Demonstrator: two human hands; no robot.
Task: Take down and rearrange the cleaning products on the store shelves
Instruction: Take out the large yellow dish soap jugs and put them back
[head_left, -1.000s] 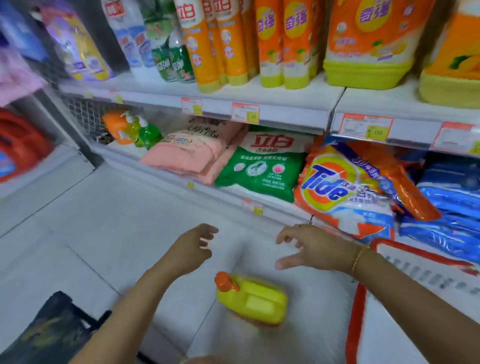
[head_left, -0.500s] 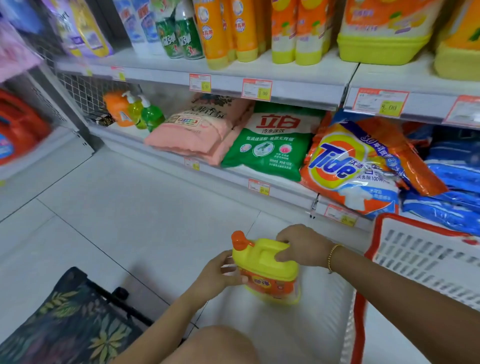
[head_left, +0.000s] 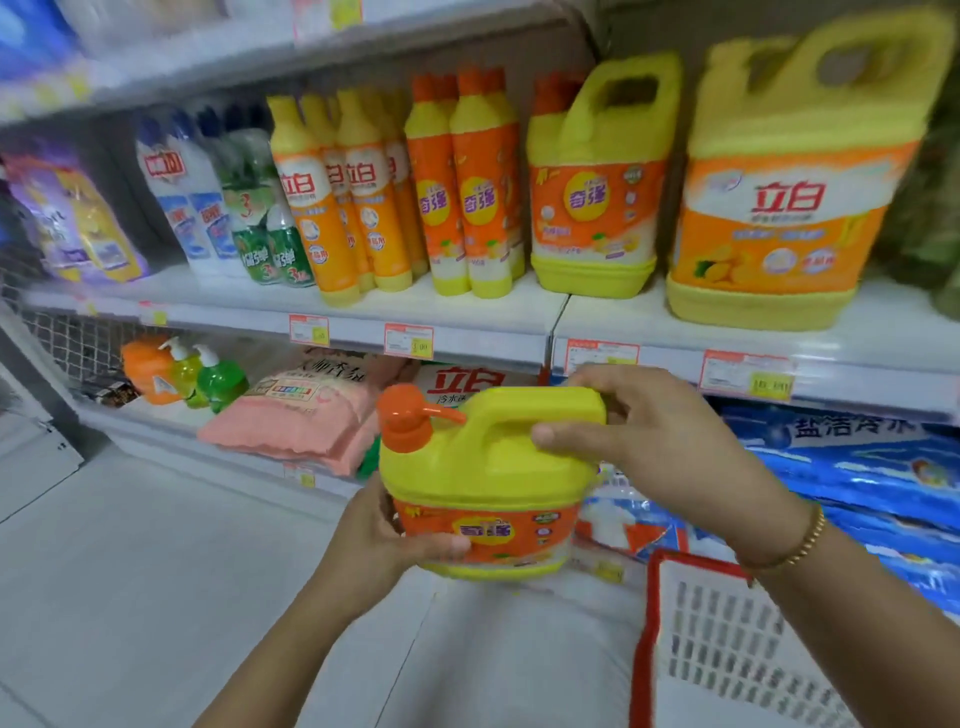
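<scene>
One yellow pump jug (head_left: 483, 467) held below middle shelf (head_left: 597, 319) front edge: left hand (head_left: 384, 540) grips base, right hand (head_left: 649, 441) grips handle. Placement not yet done; most rearranging likely ahead.

We are seeing smooth, matt yellow plastic on the jug (head_left: 488, 457), slotted white plastic on the basket (head_left: 727, 654), and crinkled glossy film on the blue bags (head_left: 857, 483).

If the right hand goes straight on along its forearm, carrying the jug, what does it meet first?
The right hand points up-left toward the shelving. With the yellow jug leading, it probably meets the front edge of the middle shelf first; depth is unclear.
</scene>
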